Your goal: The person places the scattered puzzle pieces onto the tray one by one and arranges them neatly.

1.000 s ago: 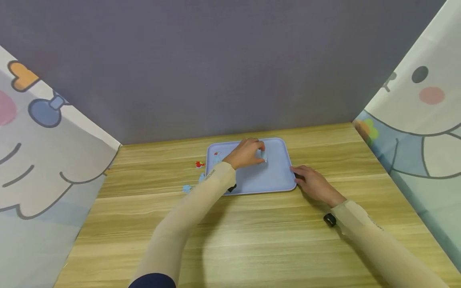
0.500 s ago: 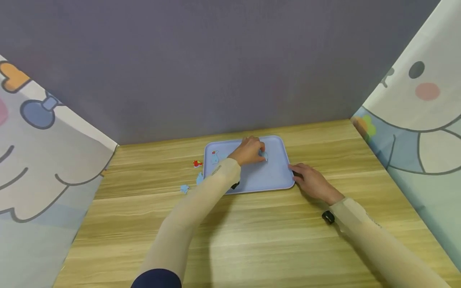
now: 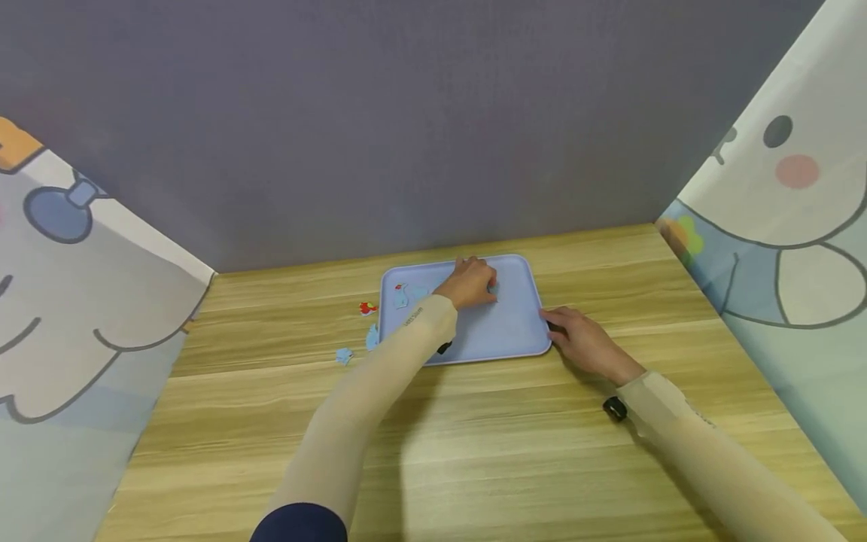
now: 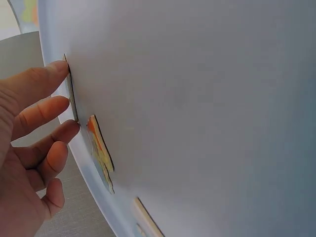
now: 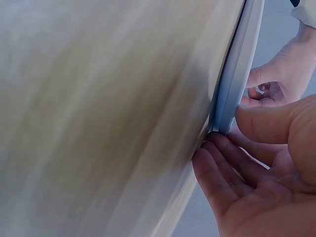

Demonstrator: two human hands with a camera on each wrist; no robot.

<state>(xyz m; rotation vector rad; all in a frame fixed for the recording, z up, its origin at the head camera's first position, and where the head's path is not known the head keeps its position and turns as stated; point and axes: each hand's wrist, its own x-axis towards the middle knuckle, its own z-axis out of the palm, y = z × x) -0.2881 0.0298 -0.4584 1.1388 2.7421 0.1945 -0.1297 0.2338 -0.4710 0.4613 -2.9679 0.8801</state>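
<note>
On a pale blue tray (image 3: 511, 331), my left hand (image 3: 469, 283) reaches in from the front. Its thumb and fingertips hold a thin, wooden-edged puzzle piece (image 4: 73, 94) by its edges, down against the tray's surface. In the head view, the hand mostly hides this light blue piece. Nearby lie a light blue piece with a red spot (image 3: 401, 298) and a plain light blue piece (image 3: 420, 291). At the tray's right side, my right hand (image 3: 584, 342) grips the rim, thumb on top and fingers by the underside, as the right wrist view shows.
Left of the tray, a red piece (image 3: 368, 309) and a light blue piece (image 3: 344, 355) lie on the wooden table (image 3: 271, 414). Another light blue piece (image 3: 372, 336) is close by the tray's left rim. A grey panel (image 3: 433, 135) stands behind the table.
The puzzle piece under my left hand has gone from tilted up to lying low on the tray. My right hand keeps its grip on the rim. The head view has shifted slightly.
</note>
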